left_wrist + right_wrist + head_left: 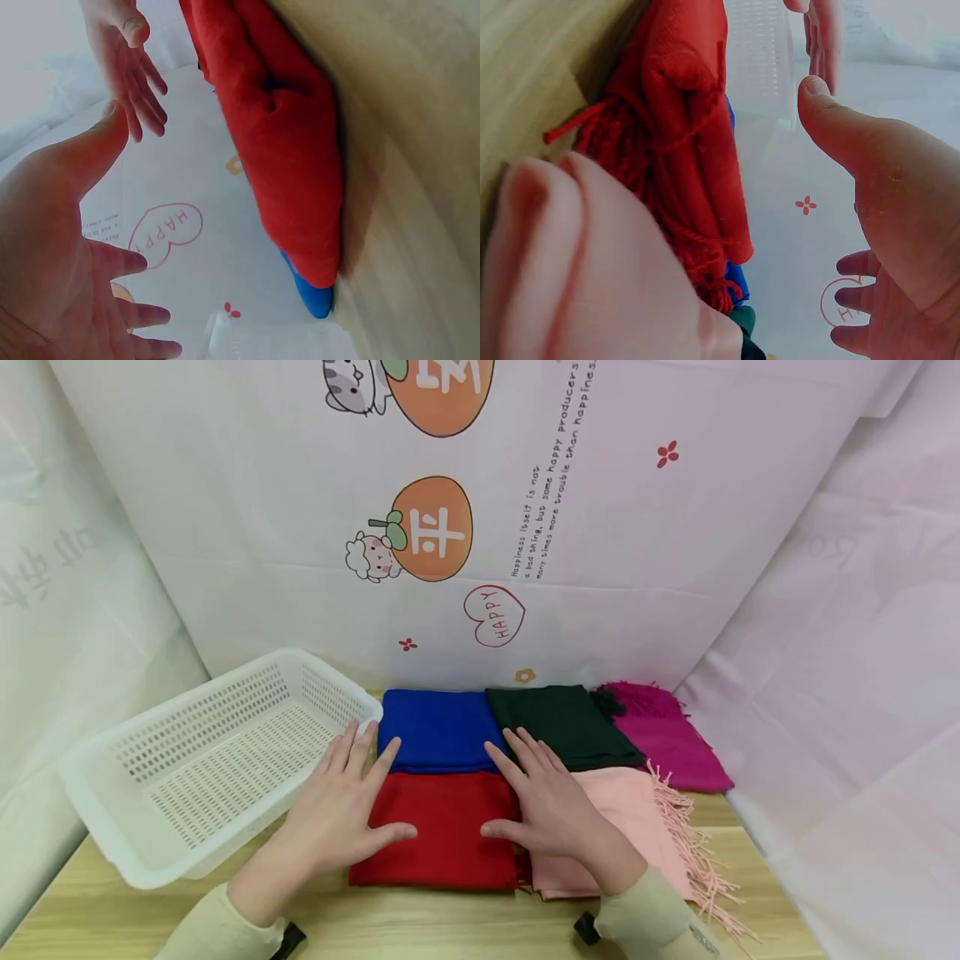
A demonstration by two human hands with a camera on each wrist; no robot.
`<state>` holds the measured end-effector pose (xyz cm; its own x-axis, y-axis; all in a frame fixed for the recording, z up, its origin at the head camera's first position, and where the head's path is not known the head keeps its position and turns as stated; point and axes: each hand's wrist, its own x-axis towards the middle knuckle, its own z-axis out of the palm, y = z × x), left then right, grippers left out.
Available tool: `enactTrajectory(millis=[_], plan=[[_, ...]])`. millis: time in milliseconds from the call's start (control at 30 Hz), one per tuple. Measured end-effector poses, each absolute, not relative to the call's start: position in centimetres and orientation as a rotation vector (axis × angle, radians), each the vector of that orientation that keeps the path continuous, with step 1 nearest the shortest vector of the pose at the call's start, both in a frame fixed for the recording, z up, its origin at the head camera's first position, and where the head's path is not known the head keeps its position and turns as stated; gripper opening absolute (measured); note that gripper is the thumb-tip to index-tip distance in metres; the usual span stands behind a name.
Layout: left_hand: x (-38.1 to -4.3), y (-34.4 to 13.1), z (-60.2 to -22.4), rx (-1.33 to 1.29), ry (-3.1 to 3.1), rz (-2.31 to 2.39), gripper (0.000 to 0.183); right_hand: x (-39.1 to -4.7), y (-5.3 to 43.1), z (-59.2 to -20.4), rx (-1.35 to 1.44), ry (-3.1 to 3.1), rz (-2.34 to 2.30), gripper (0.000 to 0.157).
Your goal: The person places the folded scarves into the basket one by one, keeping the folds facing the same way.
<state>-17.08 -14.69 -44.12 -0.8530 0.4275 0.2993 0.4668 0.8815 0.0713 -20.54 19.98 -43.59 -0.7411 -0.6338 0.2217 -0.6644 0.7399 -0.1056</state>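
Observation:
Both hands hover above folded, scarf-like cloths, fingers spread and holding nothing. My left hand (337,810) is over the left edge of the red scarf (435,835), near the white basket. Across from it, my right hand (551,806) is above the border between the red scarf and the pink fringed scarf (622,810). A blue folded cloth (438,731) lies behind the red one. To its right are a dark green folded cloth (566,727) and a magenta fringed scarf (667,735). The right wrist view shows red fringe (622,142) along the red scarf's side.
A white perforated plastic basket (225,768) stands at the left of the wooden table (420,922), with no cloth in it. Behind the cloths rises a white printed sheet (600,610). White sheeting also hangs at both sides.

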Motion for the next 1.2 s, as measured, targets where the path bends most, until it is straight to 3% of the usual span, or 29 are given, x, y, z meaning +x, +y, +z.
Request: enactTrajectory(millis=[633, 933, 1200], plan=[[-17.1, -16.6, -42.9, -0.562, -2.792, -0.164, 0.118, -24.0, 16.9, -41.6, 1.184, -2.720, 0.050, 0.110], [-17.1, -17.3, -42.8, -0.547, -2.770, -0.145, 0.120, -25.9, 14.8, -41.4, 1.211, -2.670, 0.037, 0.101], [-16.9, -17.8, -42.7, -0.495, -2.758, -0.134, 0.107, -27.2, 13.0, -41.3, 1.282, -2.646, 0.058, 0.095]])
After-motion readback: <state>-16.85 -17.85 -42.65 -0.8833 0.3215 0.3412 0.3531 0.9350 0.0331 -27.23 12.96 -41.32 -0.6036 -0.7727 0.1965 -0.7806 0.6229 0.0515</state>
